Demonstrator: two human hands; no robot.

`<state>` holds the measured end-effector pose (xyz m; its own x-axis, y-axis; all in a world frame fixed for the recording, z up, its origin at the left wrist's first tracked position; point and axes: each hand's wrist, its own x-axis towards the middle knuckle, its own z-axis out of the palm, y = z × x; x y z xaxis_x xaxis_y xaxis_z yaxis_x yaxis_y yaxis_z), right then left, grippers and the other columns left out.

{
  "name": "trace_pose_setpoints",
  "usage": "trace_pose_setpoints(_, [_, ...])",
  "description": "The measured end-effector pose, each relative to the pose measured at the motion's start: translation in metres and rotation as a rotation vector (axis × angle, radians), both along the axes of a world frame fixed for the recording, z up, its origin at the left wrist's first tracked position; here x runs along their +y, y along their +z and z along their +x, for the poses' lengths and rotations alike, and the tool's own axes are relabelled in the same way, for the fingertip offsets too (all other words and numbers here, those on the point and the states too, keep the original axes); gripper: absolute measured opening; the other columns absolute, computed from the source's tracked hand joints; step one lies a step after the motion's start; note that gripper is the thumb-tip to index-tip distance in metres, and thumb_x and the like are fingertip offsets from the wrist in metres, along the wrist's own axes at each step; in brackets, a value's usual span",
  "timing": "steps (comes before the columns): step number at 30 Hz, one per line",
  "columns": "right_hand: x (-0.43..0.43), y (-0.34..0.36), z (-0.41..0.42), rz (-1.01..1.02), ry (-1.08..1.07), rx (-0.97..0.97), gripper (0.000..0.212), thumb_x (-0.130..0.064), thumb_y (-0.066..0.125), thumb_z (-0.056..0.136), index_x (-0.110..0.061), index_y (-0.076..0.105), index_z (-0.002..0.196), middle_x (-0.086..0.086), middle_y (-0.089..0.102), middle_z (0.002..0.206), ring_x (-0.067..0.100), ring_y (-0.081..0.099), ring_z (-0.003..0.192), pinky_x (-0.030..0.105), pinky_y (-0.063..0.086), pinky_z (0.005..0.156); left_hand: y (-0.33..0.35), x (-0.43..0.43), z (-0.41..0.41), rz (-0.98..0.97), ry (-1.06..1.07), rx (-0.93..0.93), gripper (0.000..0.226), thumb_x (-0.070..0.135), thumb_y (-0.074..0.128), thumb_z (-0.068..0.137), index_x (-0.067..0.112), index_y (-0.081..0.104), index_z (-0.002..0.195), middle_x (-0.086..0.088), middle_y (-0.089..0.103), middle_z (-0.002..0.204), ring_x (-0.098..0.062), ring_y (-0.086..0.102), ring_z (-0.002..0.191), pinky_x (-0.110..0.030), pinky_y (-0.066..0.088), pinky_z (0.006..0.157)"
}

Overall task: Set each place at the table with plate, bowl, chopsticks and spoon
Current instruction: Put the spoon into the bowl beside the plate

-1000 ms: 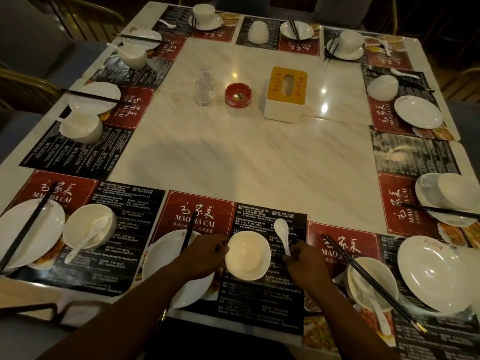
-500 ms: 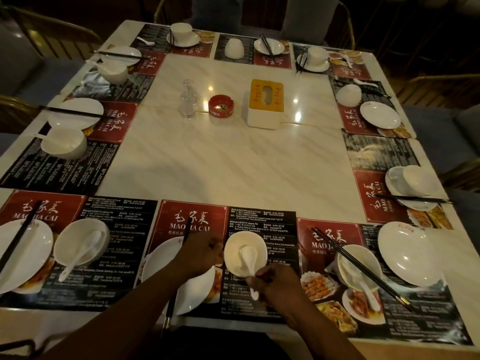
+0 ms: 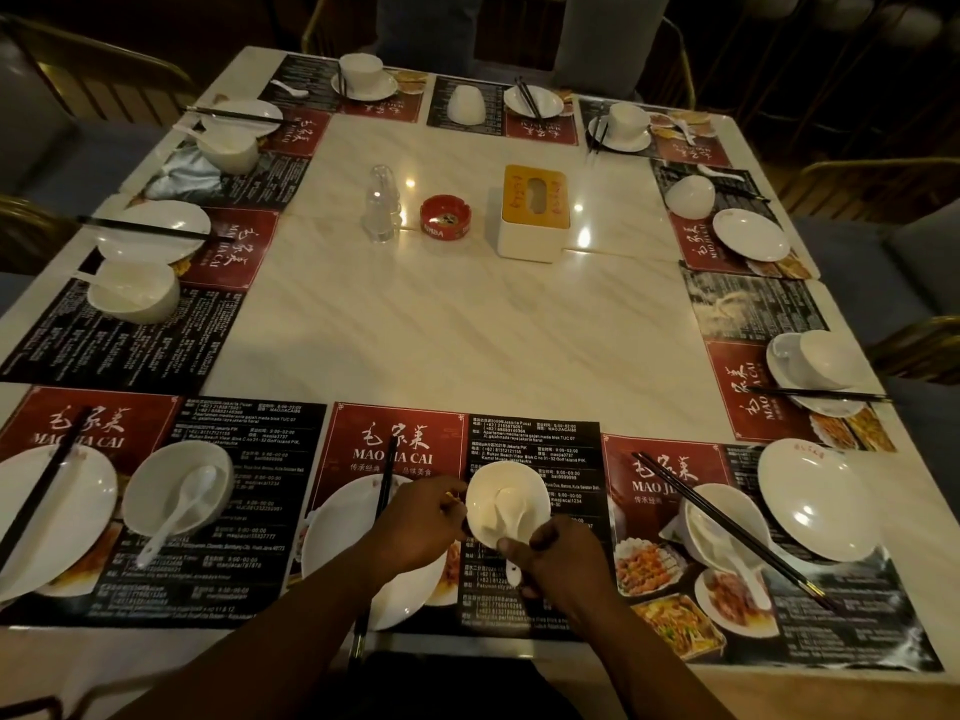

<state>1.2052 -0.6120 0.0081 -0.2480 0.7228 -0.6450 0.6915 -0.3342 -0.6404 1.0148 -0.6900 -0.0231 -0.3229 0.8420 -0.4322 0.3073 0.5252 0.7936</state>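
1. A white bowl [image 3: 525, 490] sits on the near middle placemat [image 3: 400, 444], just right of a white plate [image 3: 332, 537].
2. The left hand [image 3: 415, 522] reaches over the plate. Its fingers curl against the bowl's left rim and grip it.
3. The right hand [image 3: 558, 558] is at the bowl's near edge. Its fingers pinch the handle of a white spoon [image 3: 500, 514], whose scoop lies inside the bowl.
4. Black chopsticks [image 3: 385, 485] lie across the plate, running near to far, partly hidden by the left hand.
5. On the far part of the marble tabletop [image 3: 441, 330] stand three things, left to right: a clear bottle [image 3: 382, 205], a red ashtray [image 3: 445, 221] and a yellow-topped tissue box [image 3: 535, 215].
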Motion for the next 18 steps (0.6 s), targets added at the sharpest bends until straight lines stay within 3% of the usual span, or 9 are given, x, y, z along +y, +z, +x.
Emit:
trace_pose_setpoints(4, [0.000, -0.002, -0.001, 0.007, -0.002, -0.007, 0.042, -0.031, 0.089, 0.072, -0.010, 0.058, 0.090, 0.011, 0.072, 0.079, 0.022, 0.072, 0.055, 0.028, 0.056, 0.047, 0.000, 0.001, -0.005, -0.011, 0.017, -0.016, 0.025, 0.020, 0.060, 0.096, 0.029, 0.065, 0.118, 0.010, 0.069, 0.103, -0.006, 0.072, 0.083, -0.033, 0.061, 0.080])
trace_pose_setpoints(7, [0.001, -0.004, -0.001, 0.036, 0.005, -0.023, 0.040, -0.039, 0.085, 0.075, -0.012, 0.059, 0.087, 0.008, 0.072, 0.079, 0.015, 0.070, 0.054, 0.023, 0.050, 0.043, 0.000, 0.002, -0.007, -0.015, 0.024, -0.015, 0.026, 0.020, 0.061, 0.095, 0.028, 0.065, 0.120, 0.018, 0.066, 0.097, -0.002, 0.071, 0.079, -0.024, 0.060, 0.073])
trace_pose_setpoints(11, [0.011, -0.007, 0.006, 0.317, 0.108, -0.197, 0.030, -0.051, 0.064, 0.090, -0.022, 0.056, 0.091, -0.004, 0.068, 0.084, 0.013, 0.066, 0.077, 0.031, 0.053, 0.069, -0.002, 0.004, -0.007, 0.000, 0.018, 0.018, 0.034, 0.019, 0.061, 0.095, 0.023, 0.061, 0.130, 0.007, 0.068, 0.119, 0.006, 0.063, 0.082, -0.004, 0.047, 0.058])
trace_pose_setpoints(14, [0.023, -0.012, 0.012, 0.381, 0.152, -0.169, 0.027, -0.040, 0.057, 0.097, -0.023, 0.057, 0.118, 0.001, 0.070, 0.106, 0.017, 0.065, 0.094, 0.028, 0.047, 0.080, -0.002, 0.005, -0.003, 0.015, -0.008, 0.013, 0.039, 0.019, 0.061, 0.095, 0.024, 0.059, 0.134, 0.006, 0.066, 0.125, -0.005, 0.062, 0.103, -0.009, 0.048, 0.067])
trace_pose_setpoints(16, [0.028, -0.015, 0.014, 0.341, 0.210, -0.136, 0.035, -0.036, 0.055, 0.099, -0.025, 0.056, 0.133, 0.000, 0.068, 0.121, 0.017, 0.062, 0.107, 0.026, 0.042, 0.087, -0.002, 0.004, 0.001, 0.018, -0.020, -0.004, 0.041, 0.018, 0.062, 0.094, 0.029, 0.059, 0.134, 0.008, 0.067, 0.122, -0.004, 0.062, 0.103, -0.013, 0.049, 0.076])
trace_pose_setpoints(18, [0.030, -0.016, 0.014, 0.344, 0.264, -0.112, 0.033, -0.030, 0.056, 0.099, -0.026, 0.061, 0.132, 0.000, 0.067, 0.125, 0.017, 0.060, 0.112, 0.024, 0.040, 0.090, -0.004, 0.003, 0.004, 0.013, -0.008, -0.020, 0.044, 0.017, 0.063, 0.093, 0.032, 0.057, 0.134, 0.010, 0.068, 0.117, -0.004, 0.063, 0.099, -0.018, 0.052, 0.080])
